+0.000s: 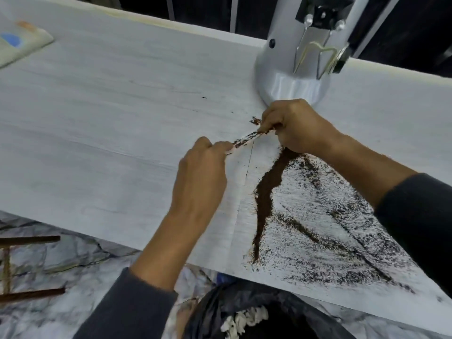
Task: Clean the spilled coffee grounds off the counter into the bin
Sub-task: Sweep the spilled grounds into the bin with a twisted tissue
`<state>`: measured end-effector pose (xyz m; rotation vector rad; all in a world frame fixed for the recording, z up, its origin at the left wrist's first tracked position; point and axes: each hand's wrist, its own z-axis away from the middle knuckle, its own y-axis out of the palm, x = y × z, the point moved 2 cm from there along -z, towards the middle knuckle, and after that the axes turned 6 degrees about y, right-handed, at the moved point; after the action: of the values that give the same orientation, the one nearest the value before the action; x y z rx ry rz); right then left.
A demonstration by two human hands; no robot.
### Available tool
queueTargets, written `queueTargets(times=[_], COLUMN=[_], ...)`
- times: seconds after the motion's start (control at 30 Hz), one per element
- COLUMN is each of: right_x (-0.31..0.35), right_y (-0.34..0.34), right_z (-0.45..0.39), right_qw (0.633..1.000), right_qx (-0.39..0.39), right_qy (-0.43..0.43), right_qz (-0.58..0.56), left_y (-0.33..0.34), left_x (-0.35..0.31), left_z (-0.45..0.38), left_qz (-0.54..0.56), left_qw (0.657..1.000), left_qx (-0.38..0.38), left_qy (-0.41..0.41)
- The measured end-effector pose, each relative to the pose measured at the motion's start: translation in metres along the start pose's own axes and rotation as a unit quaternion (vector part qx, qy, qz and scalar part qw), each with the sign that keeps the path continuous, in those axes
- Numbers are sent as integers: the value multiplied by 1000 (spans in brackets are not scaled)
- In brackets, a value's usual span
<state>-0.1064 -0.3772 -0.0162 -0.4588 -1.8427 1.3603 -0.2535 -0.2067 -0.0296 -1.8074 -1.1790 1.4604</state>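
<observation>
Dark coffee grounds (266,189) lie in a swept ridge on the pale counter (97,143), with a thin scatter (342,228) spread to its right. My left hand (200,172) and my right hand (296,126) each pinch one end of a thin white strip (244,139), possibly paper, dusted with grounds and held just above the counter. A small clump of grounds (255,121) sits beside my right fingers. A black-lined bin (244,314) with white crumpled paper inside stands below the counter's near edge.
A white coffee grinder (293,69) with a wire fork stands on the counter right behind my right hand. A folded cloth (22,42) lies at the far left. A wooden frame (14,265) stands on the marbled floor at lower left.
</observation>
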Motion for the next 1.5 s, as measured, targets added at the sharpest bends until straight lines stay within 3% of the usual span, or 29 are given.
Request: queueTargets(times=[0.2, 0.47, 0.63, 0.8, 1.03, 1.1, 1.17, 1.23, 1.33, 1.43, 1.5], right_x=[40, 54, 27, -5, -36, -24, -8, 7, 26, 39, 50], right_y=[33, 50, 47, 25, -21, -30, -36, -36, -27, -12, -7], right_z=[-99, -183, -129, -36, 42, 38, 20, -8, -51, -89, -113], right_qw=[1000, 994, 993, 991, 977, 981, 983, 977, 942, 877, 867], right_qx=[-3, 28, 16, 41, 97, 61, 44, 94, 257, 402, 417], right_qy=[20, 42, 79, 56, 159, 168, 175, 188, 217, 262, 269], right_qz=[23, 95, 83, 111, 105, 67, 14, -28, -11, 23, 34], left_y=[-34, -5, 13, 30, 47, 23, -4, -30, -41, -40, -48], left_x=[83, 137, 116, 50, -28, -25, -2, 28, 72, 95, 104], left_z=[-63, -115, -98, -44, -18, -31, -49, -65, -78, -82, -93], left_qz=[-69, -55, -17, 38, 71, 89, 194, 296, 307, 316, 306], left_qw=[997, 997, 999, 998, 986, 986, 965, 909, 854, 815, 821], left_qx=[-28, -29, -15, 19, 133, 128, 176, 254, 325, 378, 378], left_qy=[-25, -47, -29, 37, 74, 53, -32, -149, -266, -305, -299])
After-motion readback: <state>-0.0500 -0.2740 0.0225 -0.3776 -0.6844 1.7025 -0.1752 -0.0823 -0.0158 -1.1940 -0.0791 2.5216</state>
